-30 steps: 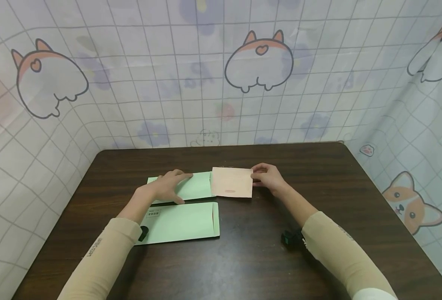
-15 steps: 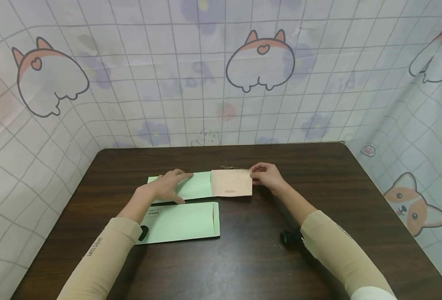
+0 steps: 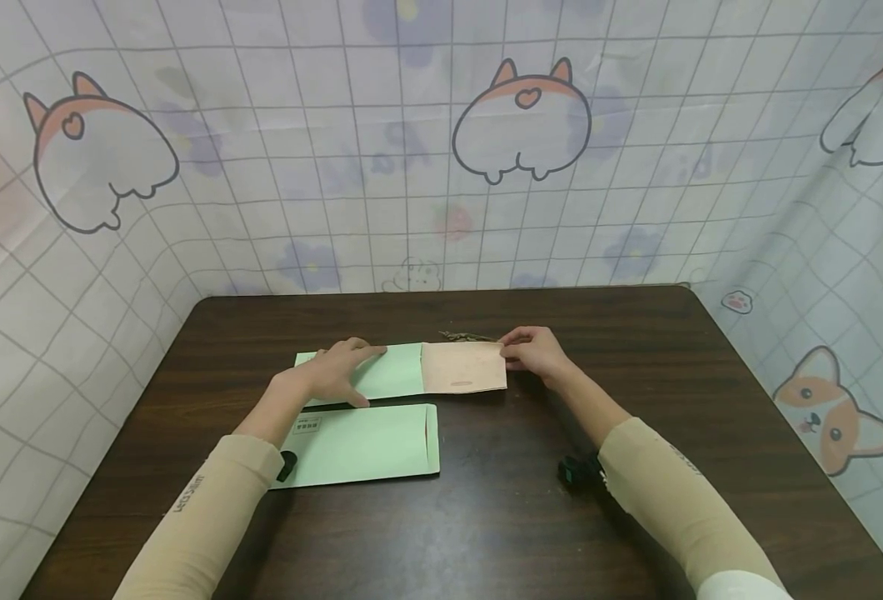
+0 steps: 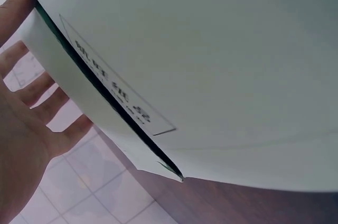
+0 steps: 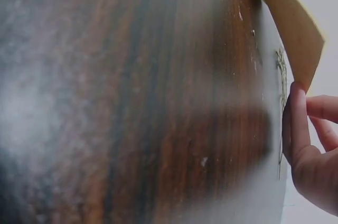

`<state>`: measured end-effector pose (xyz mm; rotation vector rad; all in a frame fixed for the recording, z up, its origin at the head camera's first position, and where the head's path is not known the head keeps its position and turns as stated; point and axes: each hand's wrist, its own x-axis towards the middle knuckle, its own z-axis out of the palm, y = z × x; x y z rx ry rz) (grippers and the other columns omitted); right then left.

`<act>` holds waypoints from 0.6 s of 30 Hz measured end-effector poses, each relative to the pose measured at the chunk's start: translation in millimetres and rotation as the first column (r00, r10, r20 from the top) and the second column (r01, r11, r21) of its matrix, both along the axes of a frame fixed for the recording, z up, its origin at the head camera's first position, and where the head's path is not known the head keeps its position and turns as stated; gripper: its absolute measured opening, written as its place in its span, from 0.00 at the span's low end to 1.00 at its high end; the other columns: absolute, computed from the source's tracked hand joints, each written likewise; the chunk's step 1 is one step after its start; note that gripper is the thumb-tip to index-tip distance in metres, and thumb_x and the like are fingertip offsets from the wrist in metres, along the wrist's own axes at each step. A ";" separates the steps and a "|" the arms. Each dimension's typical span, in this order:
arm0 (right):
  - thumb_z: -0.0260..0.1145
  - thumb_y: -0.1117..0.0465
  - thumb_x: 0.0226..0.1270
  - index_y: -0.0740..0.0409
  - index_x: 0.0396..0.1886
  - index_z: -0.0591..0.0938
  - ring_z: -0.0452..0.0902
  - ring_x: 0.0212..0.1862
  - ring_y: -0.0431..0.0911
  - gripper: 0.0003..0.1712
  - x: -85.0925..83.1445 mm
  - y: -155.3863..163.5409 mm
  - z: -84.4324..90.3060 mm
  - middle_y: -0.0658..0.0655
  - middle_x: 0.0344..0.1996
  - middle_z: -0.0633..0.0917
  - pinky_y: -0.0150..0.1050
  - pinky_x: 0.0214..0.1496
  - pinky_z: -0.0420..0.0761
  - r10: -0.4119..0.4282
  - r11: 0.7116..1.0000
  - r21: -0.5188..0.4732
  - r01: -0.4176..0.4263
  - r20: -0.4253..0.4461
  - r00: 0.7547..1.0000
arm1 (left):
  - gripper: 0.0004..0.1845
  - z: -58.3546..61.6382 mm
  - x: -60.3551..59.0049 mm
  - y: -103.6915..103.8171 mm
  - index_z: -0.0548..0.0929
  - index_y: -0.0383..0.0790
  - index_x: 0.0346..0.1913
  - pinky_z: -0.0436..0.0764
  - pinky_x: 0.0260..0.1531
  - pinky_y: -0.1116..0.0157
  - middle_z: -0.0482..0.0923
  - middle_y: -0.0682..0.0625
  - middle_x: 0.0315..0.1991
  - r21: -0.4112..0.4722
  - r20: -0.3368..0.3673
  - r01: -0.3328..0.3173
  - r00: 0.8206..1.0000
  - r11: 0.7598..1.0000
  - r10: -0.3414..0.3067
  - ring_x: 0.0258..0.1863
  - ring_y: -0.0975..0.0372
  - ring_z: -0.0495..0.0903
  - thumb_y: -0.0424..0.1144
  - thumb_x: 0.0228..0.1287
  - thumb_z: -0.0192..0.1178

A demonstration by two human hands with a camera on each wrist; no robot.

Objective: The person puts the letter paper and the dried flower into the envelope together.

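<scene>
My left hand [image 3: 331,372] rests on the far light green envelope [image 3: 392,372], thumb and fingers spread over it. In the left wrist view the fingers [image 4: 45,94] reach over that envelope's edge. A pale peach card [image 3: 462,368] lies against the envelope's right end, in line with it; its left edge meets the opening. My right hand [image 3: 537,353] pinches the card's far right corner between thumb and fingers, and in the right wrist view the card [image 5: 293,28] slants up from the tabletop. Behind the card shows a thin dried sprig [image 3: 466,336].
A second green envelope [image 3: 366,446], with a small printed box at its left and a flap at its right, lies nearer on the dark wooden table [image 3: 486,517]. Black wrist devices [image 3: 578,472] sit at the wrists. A patterned curtain [image 3: 411,208] stands behind the table.
The card's far edge has come down toward me and the card now lies flatter, uncovering the sprig behind it. My left hand has stayed in place.
</scene>
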<state>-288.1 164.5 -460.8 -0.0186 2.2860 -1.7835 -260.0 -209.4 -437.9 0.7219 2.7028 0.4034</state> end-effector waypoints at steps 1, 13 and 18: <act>0.65 0.72 0.71 0.75 0.51 0.83 0.83 0.39 0.46 0.13 -0.7 -0.2 -0.1 0.66 0.47 0.84 0.40 0.46 0.86 -0.003 1.000 0.005 0.003 0.001 1.000 | 0.51 0.3 0.2 0.0 0.60 0.46 0.81 0.53 0.64 0.26 0.59 0.36 0.74 0.000 0.002 0.000 1.000 1.000 0.000 0.73 0.40 0.59 0.47 0.59 0.77; 0.67 0.73 0.70 0.75 0.53 0.80 0.85 0.35 0.45 0.15 -6.3 -12.2 -2.8 0.66 0.43 0.86 0.38 0.41 0.87 -0.005 1.000 -0.021 0.005 0.002 1.000 | 0.51 1.3 -0.1 0.7 0.60 0.45 0.81 0.54 0.64 0.26 0.59 0.36 0.74 -0.001 0.002 -0.001 1.000 1.000 0.001 0.73 0.39 0.60 0.46 0.58 0.78; 0.68 0.73 0.69 0.74 0.51 0.81 0.85 0.34 0.47 0.13 -6.8 -17.2 -2.0 0.66 0.43 0.86 0.40 0.41 0.87 -0.002 1.000 0.001 0.002 -0.017 1.000 | 0.51 0.5 -0.4 0.5 0.60 0.46 0.81 0.54 0.64 0.26 0.59 0.36 0.74 -0.004 0.003 -0.001 1.000 1.000 0.001 0.73 0.40 0.60 0.47 0.58 0.78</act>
